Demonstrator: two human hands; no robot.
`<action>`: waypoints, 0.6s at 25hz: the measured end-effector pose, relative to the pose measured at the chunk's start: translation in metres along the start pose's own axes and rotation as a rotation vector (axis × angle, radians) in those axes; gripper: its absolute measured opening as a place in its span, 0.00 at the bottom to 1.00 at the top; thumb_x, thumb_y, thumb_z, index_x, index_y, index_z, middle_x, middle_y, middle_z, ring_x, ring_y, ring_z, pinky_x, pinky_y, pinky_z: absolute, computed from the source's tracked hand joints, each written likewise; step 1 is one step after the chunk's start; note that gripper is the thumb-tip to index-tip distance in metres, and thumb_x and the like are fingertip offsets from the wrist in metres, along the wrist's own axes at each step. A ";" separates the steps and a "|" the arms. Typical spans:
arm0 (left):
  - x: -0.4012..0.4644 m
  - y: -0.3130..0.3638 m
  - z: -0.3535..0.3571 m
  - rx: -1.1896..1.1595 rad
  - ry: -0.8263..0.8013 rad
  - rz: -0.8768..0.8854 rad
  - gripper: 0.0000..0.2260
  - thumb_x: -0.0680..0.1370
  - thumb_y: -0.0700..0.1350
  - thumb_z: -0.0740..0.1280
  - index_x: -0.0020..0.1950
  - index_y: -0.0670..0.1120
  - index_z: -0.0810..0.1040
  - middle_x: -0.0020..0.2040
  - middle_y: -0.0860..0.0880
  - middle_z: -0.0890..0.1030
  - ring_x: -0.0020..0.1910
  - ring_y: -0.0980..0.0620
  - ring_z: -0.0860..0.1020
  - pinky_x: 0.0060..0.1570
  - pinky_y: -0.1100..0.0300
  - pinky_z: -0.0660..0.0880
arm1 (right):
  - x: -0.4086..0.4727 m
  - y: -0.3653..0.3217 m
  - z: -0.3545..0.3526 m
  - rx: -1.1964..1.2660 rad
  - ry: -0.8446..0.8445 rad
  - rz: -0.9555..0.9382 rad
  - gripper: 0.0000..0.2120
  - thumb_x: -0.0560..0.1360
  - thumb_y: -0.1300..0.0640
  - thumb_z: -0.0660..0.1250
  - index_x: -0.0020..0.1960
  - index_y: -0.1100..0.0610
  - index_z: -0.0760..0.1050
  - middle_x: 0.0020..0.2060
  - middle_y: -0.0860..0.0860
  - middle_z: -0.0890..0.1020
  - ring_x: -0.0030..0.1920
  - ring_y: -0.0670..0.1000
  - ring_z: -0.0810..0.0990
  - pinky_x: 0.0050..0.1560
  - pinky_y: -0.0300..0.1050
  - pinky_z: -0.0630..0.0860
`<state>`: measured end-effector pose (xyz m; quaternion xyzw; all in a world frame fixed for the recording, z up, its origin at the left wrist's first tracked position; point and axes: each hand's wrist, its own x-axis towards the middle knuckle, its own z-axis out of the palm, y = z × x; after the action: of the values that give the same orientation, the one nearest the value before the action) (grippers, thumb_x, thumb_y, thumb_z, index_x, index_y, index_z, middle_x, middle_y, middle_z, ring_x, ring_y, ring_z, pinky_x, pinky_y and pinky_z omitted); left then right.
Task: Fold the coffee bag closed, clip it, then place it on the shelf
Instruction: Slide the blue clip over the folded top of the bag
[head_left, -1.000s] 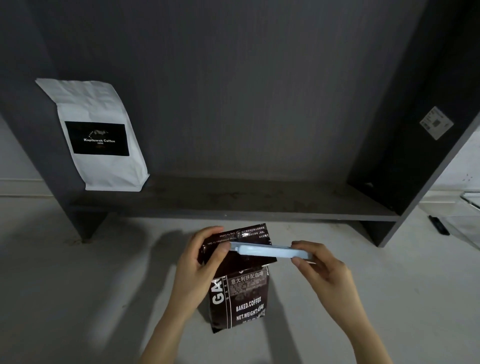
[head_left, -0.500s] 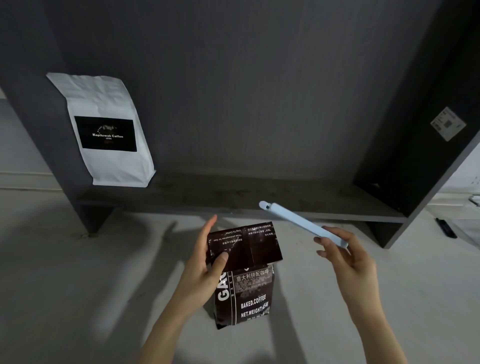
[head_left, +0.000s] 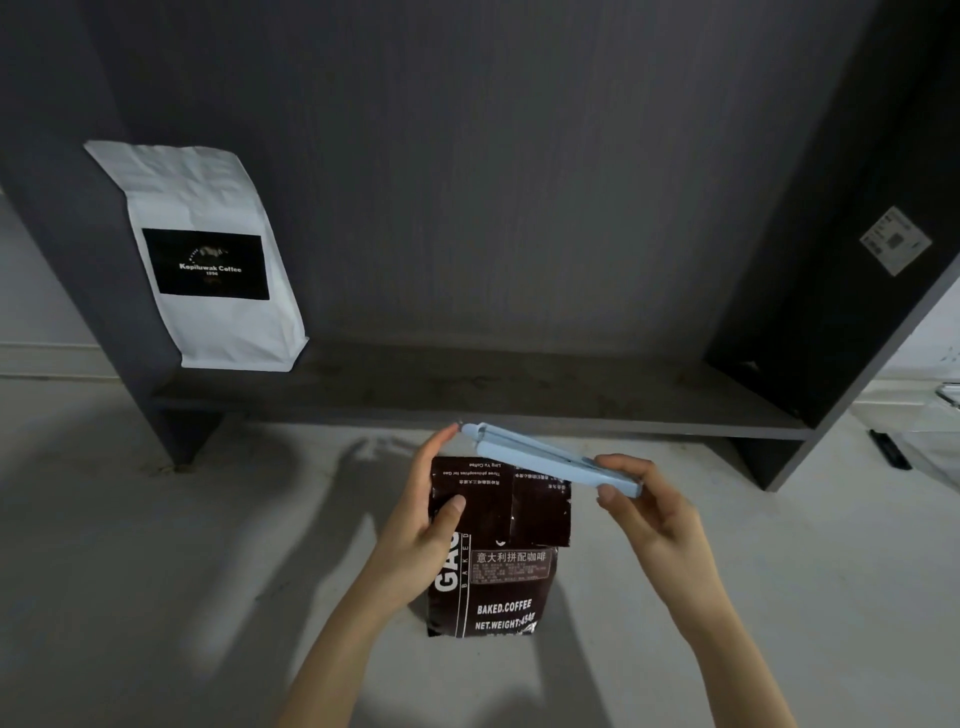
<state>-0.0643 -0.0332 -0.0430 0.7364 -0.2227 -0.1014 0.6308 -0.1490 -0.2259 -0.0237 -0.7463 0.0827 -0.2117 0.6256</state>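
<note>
Grey concrete floor (head_left: 156, 545) runs under a dark open shelf unit, whose low shelf (head_left: 467, 389) carries a white Kopiluwak Coffee bag (head_left: 208, 260) standing at the left end against the side panel, with the rest of the board bare. Just in front of the shelf, the dark brown coffee bag (head_left: 498, 582) stands upright, apparently on the floor, its top flap folded forward and down over the front panel. The left hand (head_left: 421, 525) grasps the bag at the fold, thumb pressing on the flap's front and fingers reaching up behind the top edge. The right hand (head_left: 649, 514) pinches one end of a long pale blue sealing clip (head_left: 540, 457), which hovers just above the fold, tilted, with its far end near the left fingertips and its two bars slightly parted there. The step in hand looks to be clipping, with the fold made and the shelving not yet begun. To do it well, the left thumb should keep the flap flat and tight so the crease does not spring open, while the right hand lowers the clip level with the crease, slides the open bars across the whole width so both bag edges are caught, and then presses the bars together until they lock. A clip set crooked or short of one edge would likely let a corner gape.
</note>
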 end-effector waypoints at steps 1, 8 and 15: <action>0.001 0.000 0.000 -0.019 -0.013 0.004 0.27 0.74 0.40 0.59 0.60 0.71 0.59 0.68 0.55 0.66 0.66 0.56 0.67 0.71 0.49 0.61 | 0.000 -0.002 0.001 0.011 -0.015 0.005 0.11 0.73 0.66 0.64 0.45 0.50 0.75 0.37 0.55 0.80 0.33 0.51 0.72 0.32 0.28 0.68; -0.001 -0.007 -0.003 -0.171 -0.012 -0.017 0.23 0.74 0.39 0.62 0.62 0.62 0.62 0.66 0.57 0.69 0.64 0.65 0.68 0.66 0.64 0.65 | 0.006 -0.005 0.008 0.049 -0.139 0.040 0.12 0.71 0.67 0.65 0.49 0.52 0.73 0.45 0.49 0.80 0.41 0.37 0.79 0.42 0.28 0.74; -0.009 -0.013 -0.002 -0.222 0.029 -0.113 0.18 0.74 0.36 0.63 0.62 0.50 0.67 0.52 0.57 0.78 0.47 0.70 0.78 0.43 0.75 0.73 | 0.010 -0.006 0.016 0.109 -0.191 0.103 0.13 0.72 0.66 0.64 0.49 0.50 0.74 0.41 0.51 0.79 0.39 0.42 0.78 0.42 0.33 0.77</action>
<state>-0.0690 -0.0255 -0.0566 0.6748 -0.1590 -0.1502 0.7048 -0.1341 -0.2142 -0.0181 -0.7228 0.0493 -0.1115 0.6802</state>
